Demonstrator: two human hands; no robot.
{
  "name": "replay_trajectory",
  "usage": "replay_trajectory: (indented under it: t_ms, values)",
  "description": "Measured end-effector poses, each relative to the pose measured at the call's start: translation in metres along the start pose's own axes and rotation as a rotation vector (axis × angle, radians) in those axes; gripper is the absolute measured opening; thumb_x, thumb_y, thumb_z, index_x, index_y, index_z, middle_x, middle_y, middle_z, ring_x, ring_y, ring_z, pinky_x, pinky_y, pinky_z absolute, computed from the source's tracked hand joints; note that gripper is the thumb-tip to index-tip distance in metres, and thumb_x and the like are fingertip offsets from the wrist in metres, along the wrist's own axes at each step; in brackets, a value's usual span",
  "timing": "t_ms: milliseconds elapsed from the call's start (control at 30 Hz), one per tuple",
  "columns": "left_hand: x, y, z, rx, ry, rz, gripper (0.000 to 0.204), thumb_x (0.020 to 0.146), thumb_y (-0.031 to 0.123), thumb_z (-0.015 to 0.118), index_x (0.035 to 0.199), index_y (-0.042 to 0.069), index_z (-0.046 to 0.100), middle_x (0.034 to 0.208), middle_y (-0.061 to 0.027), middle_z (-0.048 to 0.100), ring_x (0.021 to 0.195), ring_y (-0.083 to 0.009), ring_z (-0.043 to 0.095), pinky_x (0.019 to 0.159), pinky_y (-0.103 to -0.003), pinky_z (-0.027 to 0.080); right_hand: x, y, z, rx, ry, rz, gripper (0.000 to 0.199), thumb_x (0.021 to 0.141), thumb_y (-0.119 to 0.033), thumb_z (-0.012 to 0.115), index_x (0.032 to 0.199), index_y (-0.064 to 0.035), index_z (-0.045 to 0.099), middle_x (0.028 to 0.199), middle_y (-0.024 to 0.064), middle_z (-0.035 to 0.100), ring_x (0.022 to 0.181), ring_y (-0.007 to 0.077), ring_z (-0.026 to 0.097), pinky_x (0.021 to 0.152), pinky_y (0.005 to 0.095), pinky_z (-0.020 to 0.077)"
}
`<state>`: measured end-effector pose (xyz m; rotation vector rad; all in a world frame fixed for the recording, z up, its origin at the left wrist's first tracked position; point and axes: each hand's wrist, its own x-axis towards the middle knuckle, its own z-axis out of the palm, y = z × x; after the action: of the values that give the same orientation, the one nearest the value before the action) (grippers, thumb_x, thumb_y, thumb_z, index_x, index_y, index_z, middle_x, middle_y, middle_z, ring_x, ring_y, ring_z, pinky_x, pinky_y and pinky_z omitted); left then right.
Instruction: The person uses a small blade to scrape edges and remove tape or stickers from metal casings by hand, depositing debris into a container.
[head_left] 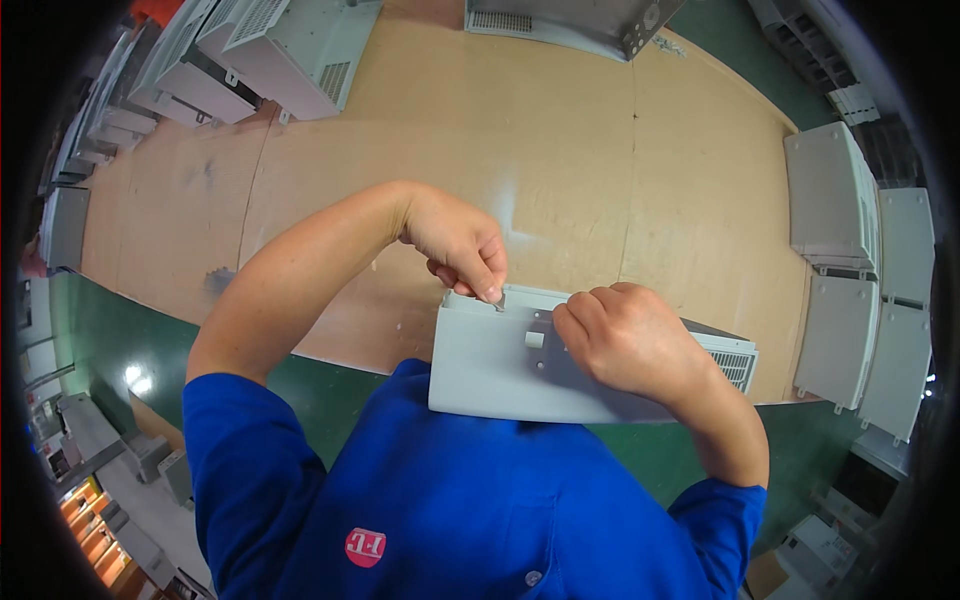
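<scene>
A light grey sheet-metal housing [480,375] rests at the table's near edge, close against my body. Its face has a small rectangular cutout [535,340] and a few round holes, and a slotted vent [733,367] shows at its right end. My left hand [455,245] reaches over the housing's upper left edge, thumb and finger pinched on a small metal piece [499,305]; its exact kind is too small to tell. My right hand [630,335] lies over the middle of the housing with its fingers curled. Anything inside those fingers is hidden.
The wooden tabletop [560,130] stretches ahead of me. Several grey vented housings [290,60] stand at the far left, and another housing [560,25] is at the far edge beside small loose metal parts [668,45]. Pale metal boxes [835,335] line the right side.
</scene>
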<state>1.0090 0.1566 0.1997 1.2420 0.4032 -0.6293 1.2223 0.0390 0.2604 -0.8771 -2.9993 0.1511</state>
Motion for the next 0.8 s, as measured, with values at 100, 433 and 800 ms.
replay_trajectory:
  t_ms: [100,433,800]
  values:
    - [-0.002,0.004,0.002,0.041,0.009,0.011,0.025,0.084,0.027,0.06,0.067,0.009,0.057,0.058,0.0049,0.048,0.051,-0.006,0.039,0.046,-0.023,0.029,-0.007,0.011,0.009,0.201,0.046,0.094,0.01,0.066,-0.004,0.061,0.075,-0.0027,0.056,0.064,0.0066,0.053,0.056,0.0223,0.056,0.048,0.0317,0.0457]
    - [-0.003,0.042,0.038,0.614,0.574,0.323,0.021,0.08,0.02,0.055,0.082,0.002,0.065,0.07,-0.0132,0.062,0.065,-0.0235,0.058,0.059,-0.037,0.044,-0.031,0.02,0.024,1.037,0.066,0.524,0.015,0.075,-0.011,0.069,0.086,-0.0014,0.065,0.075,0.0086,0.064,0.064,0.0156,0.06,0.056,0.0277,0.0471]
    - [0.013,0.074,0.038,0.867,0.413,0.018,0.019,0.079,0.017,0.055,0.079,0.0,0.064,0.067,-0.017,0.06,0.061,-0.03,0.056,0.058,-0.04,0.044,-0.031,0.021,0.026,1.035,0.067,0.562,0.019,0.071,-0.013,0.07,0.086,-0.0024,0.065,0.07,0.0105,0.063,0.059,0.0205,0.058,0.054,0.0305,0.0455]
